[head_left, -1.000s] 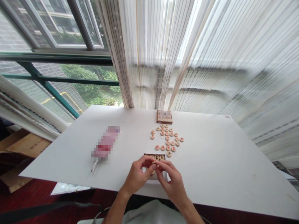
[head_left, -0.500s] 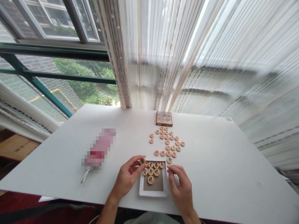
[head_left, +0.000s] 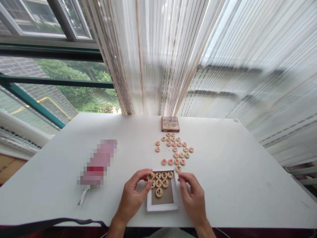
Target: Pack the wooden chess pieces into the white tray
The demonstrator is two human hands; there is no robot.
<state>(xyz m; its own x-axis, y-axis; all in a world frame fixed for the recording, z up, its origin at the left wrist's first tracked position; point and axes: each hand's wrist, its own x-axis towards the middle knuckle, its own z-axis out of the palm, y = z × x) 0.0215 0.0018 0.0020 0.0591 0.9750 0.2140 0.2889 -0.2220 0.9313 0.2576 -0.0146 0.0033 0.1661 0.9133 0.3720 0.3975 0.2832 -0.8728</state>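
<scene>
Between thumb and fingertips, my left hand (head_left: 132, 195) pinches a round wooden Chinese chess piece (head_left: 150, 176) with a black character, at the upper left corner of an open white box tray (head_left: 163, 208). Several black-lettered pieces lie face up in the tray, including a cannon piece (head_left: 158, 192) below the others. My right hand (head_left: 194, 198) is closed in a pinch beside the tray's upper right edge; whether anything is between its fingertips is hidden. Just above those fingertips a black chariot piece (head_left: 178, 168) rests on the table.
Beyond the tray, several red pieces (head_left: 170, 161) and a few black ones lie scattered on the white table (head_left: 230, 185). A printed box lid (head_left: 170, 124) sits behind them. At left is a blurred-out pink object (head_left: 96, 162). A window and string curtain (head_left: 158, 66) stand behind.
My left hand has brought the held piece slightly down to the tray's upper left corner. My right hand stays pinched by the tray's right edge. The camera view has shifted a little.
</scene>
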